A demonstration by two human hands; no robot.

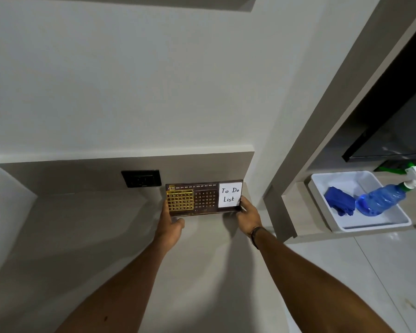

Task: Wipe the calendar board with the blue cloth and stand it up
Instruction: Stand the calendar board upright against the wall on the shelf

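**Calendar board upright at back of tabletop, gripped at both ends**

The calendar board [203,197] stands on its long edge near the back of the grey tabletop [106,236], face toward the camera, close to the rear panel; contact with the panel cannot be confirmed. A gold grid occupies its left portion, date numerals the middle, and a white card reading "To Do List" [229,194] the right end.

The left hand [169,224] is closed on the board's lower left corner, thumb under the bottom edge. The right hand [248,215] is closed on the lower right corner, fingers wrapped round the end beside the card. A dark band sits on the right wrist.

A black wall socket [141,178] is at 10 o'clock from the board. At 3 o'clock, well apart on a separate shelf, a white tray [370,223] holds the crumpled blue cloth [340,204] and a blue spray bottle [384,199] lying tilted, the two just beside each other.
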